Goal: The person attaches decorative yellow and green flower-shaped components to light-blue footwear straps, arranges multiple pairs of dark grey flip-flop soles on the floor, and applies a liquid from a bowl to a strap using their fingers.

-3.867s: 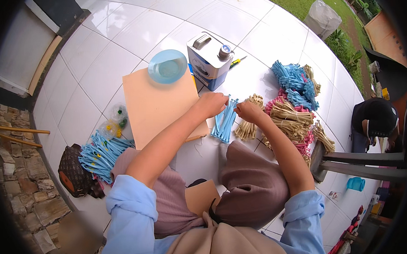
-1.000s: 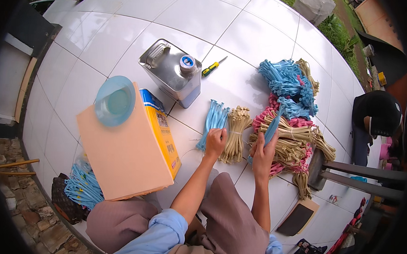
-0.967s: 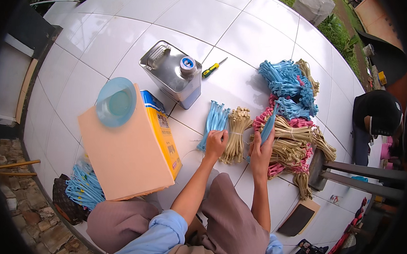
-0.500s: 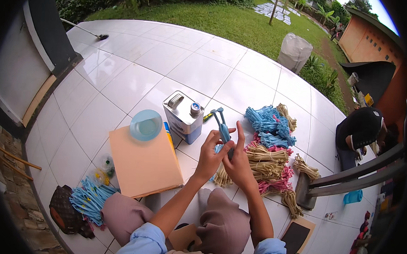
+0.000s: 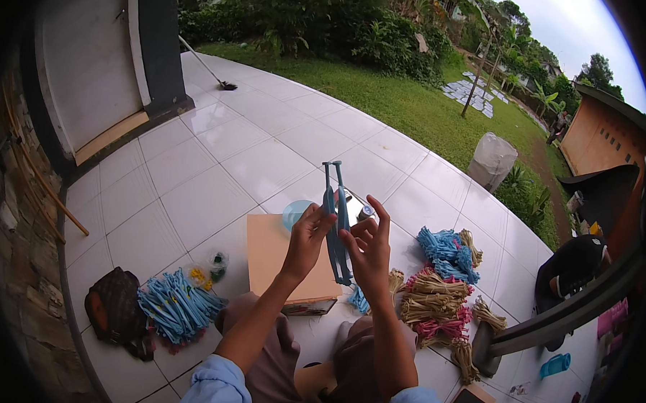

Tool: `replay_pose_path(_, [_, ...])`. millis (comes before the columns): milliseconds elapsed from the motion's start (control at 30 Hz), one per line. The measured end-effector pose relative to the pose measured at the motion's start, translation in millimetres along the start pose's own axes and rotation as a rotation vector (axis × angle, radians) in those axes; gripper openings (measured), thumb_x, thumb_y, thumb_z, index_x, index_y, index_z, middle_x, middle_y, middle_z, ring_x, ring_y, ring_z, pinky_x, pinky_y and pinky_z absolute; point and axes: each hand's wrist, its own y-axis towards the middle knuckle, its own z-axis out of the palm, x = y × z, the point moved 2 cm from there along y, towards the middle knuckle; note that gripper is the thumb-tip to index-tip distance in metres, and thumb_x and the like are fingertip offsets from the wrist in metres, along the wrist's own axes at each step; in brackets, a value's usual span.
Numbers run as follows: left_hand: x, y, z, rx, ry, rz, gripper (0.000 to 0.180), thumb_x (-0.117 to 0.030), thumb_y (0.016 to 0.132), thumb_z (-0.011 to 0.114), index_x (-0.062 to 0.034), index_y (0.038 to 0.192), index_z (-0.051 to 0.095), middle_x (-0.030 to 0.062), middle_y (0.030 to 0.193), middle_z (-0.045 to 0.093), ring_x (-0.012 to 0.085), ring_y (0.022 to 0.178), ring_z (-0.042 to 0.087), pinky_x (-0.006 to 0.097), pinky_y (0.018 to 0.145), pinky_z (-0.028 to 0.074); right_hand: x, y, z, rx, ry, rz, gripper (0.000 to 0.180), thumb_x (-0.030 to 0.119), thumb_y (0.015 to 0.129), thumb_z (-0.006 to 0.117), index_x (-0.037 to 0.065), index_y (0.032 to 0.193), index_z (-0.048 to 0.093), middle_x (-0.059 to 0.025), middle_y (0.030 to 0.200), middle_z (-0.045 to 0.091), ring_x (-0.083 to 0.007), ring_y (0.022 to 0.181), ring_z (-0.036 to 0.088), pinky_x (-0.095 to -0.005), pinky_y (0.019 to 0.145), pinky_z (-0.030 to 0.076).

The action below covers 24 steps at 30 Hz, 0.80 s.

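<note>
Upright in front of my chest is a pair of long blue straps, broad in the middle, with thin, knobbed ends at the top. My left hand pinches them from the left. From the right, my right hand grips them between thumb and fingers, its index finger raised. Below and behind the hands lies a large tan board on top of a box-like stack. A translucent blue bowl is on its far edge. The metal can behind my right hand is mostly hidden.
Bundles of blue straps and beige straps lie to the right, with pink ones among them. At left are more blue straps and a brown bag. A person in black crouches beyond a dark wooden rail.
My view has tilted up and swung left. The straps have come up higher and now stand lengthwise between my hands, showing more of their length. The can is now largely covered.
</note>
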Motion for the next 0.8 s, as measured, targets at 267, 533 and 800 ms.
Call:
replay_pose_path(267, [-5, -9, -15, -0.188, -0.238, -0.025, 0.020, -0.024, 0.095, 0.038, -0.0050, 0.097, 0.044, 0.0017, 0.069, 0.048, 0.0061, 0.052, 0.045, 0.019, 0.049, 0.040, -18, 17, 25, 0.133, 0.487, 0.224, 0.071, 0.002, 0.083, 0.056, 0.009, 0.134, 0.007, -0.0107, 0.093, 0.044, -0.0161, 0.068, 0.058, -0.0252, 0.057, 0.050])
replay_pose_path(533, [-5, -13, -52, -0.355, -0.255, -0.203, 0.018, -0.024, 0.092, 0.047, -0.0062, 0.096, 0.048, -0.0029, 0.065, 0.039, 0.0040, 0.058, 0.038, 0.018, 0.054, 0.033, -31, 8, 71, 0.301, 0.592, 0.317, 0.054, 0.005, 0.089, 0.045, 0.010, 0.134, 0.015, -0.0071, 0.077, 0.050, -0.0118, 0.062, 0.052, -0.0227, 0.057, 0.043])
replay_pose_path(800, [-3, -33, -58, -0.279, -0.764, -0.378, 0.030, -0.036, 0.095, 0.036, -0.0125, 0.077, 0.038, -0.0067, 0.056, 0.023, 0.0034, 0.045, 0.020, 0.020, 0.044, 0.018, -13, 5, 83, 0.155, 0.955, 0.502, 0.053, 0.015, 0.092, 0.042, 0.014, 0.135, 0.011, -0.0018, 0.068, 0.035, -0.0062, 0.046, 0.028, -0.0191, 0.040, 0.023])
